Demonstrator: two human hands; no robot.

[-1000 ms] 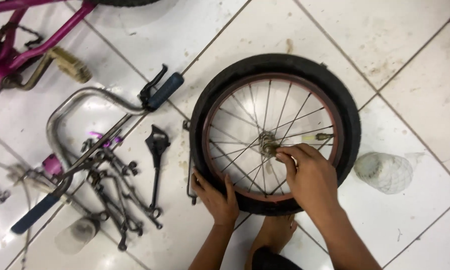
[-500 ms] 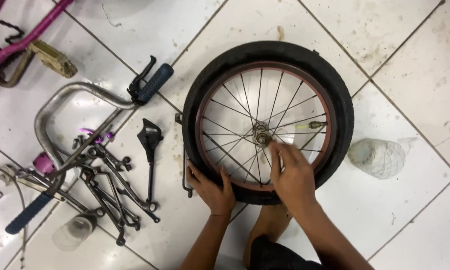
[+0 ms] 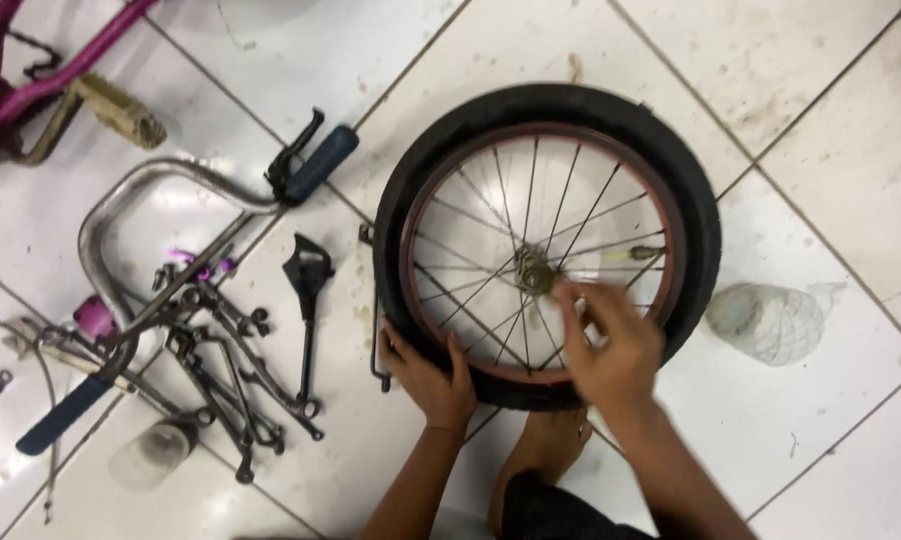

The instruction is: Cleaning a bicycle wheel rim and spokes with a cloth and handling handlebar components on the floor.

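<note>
The right hand (image 3: 611, 345) is sliding down from the hub (image 3: 538, 275) toward five o'clock — fingers blurred, seemingly pinching something small — while the left hand (image 3: 433, 378) is gripping the tyre (image 3: 411, 190) at seven o'clock.

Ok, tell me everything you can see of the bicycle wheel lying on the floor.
The bicycle wheel lies flat on the white tiled floor. It has a black rubber tyre on a reddish rim, thin metal spokes and a metal hub at the centre. The left hand grips the tyre's near edge; the right hand, blurred, has its fingers at the spokes beside the hub. A bare foot touches its near edge.
</note>
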